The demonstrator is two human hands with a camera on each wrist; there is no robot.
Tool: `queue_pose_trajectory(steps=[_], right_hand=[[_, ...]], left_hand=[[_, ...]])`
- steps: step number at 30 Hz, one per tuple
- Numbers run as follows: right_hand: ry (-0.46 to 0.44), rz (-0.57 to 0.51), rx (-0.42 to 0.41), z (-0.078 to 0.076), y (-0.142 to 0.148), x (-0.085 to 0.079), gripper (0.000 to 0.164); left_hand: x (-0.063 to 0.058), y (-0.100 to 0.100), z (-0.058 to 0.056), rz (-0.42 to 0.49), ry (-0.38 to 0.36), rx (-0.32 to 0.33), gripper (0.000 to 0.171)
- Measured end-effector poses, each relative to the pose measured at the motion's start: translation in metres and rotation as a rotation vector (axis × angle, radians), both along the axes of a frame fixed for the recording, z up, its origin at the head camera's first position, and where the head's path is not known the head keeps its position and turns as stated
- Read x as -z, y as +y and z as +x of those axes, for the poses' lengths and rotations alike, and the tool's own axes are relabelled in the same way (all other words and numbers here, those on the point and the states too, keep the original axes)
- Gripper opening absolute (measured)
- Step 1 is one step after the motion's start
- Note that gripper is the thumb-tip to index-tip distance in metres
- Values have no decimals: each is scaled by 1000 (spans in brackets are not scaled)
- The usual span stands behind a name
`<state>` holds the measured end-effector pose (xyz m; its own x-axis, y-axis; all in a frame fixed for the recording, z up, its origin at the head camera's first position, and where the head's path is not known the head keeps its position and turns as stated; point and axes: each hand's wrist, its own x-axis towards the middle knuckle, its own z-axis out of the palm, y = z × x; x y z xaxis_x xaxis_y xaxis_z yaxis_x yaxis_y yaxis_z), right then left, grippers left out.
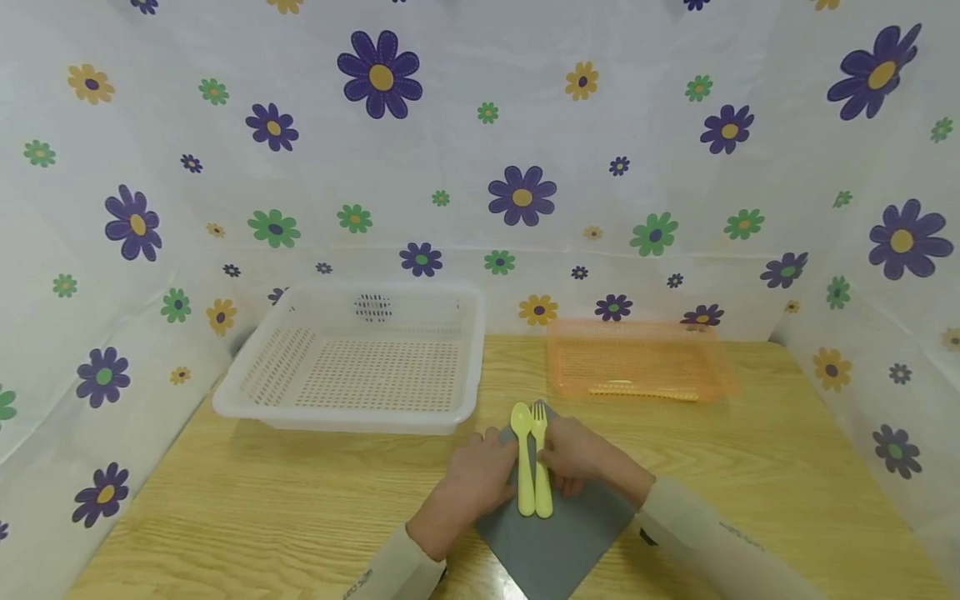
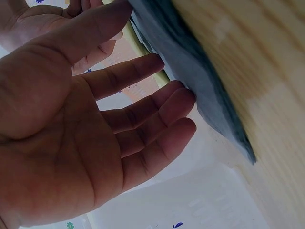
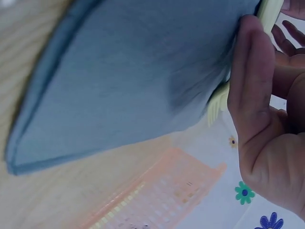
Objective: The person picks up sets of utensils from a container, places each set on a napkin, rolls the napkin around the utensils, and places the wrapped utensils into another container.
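Observation:
On a grey cloth (image 1: pixel 551 542), laid cornerwise on the table, a pale yellow spoon (image 1: pixel 524 467) and a matching fork (image 1: pixel 542 487) lie side by side. My left hand (image 1: pixel 480 475) is just left of the spoon; in the left wrist view its loosely bent fingers (image 2: pixel 157 109) touch the cloth's edge (image 2: pixel 190 71). From the right, my right hand (image 1: pixel 581 454) pinches the fork near its neck. Seen from the right wrist, the digits hide the fork's middle, leaving tines (image 3: pixel 217 102) and part of the handle showing.
A white perforated basket (image 1: pixel 465 400) stands at the back left of the wooden table (image 1: pixel 300 500). An orange basket (image 1: pixel 555 358) at the back right has something yellow along its near side. A flower-printed sheet (image 1: pixel 450 150) encloses the back and sides.

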<state>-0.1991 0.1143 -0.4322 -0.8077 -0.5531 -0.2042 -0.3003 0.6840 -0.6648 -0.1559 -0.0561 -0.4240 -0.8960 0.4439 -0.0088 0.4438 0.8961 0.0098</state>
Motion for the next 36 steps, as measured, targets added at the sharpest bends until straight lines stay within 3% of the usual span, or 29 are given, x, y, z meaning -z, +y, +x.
queue_pose_trajectory(steps=[9,20,36], right_hand=[[74,93,-3,1,-6,-4,34],[-12,78,-15,-1,-3,-10,32],[28,27,-38,0,10,-15,35]], left_hand=[[2,0,-1,0,-4,-9,33],[1,-1,1,-12,4,-2,33],[-3,0,2,-27,-17,9,37]])
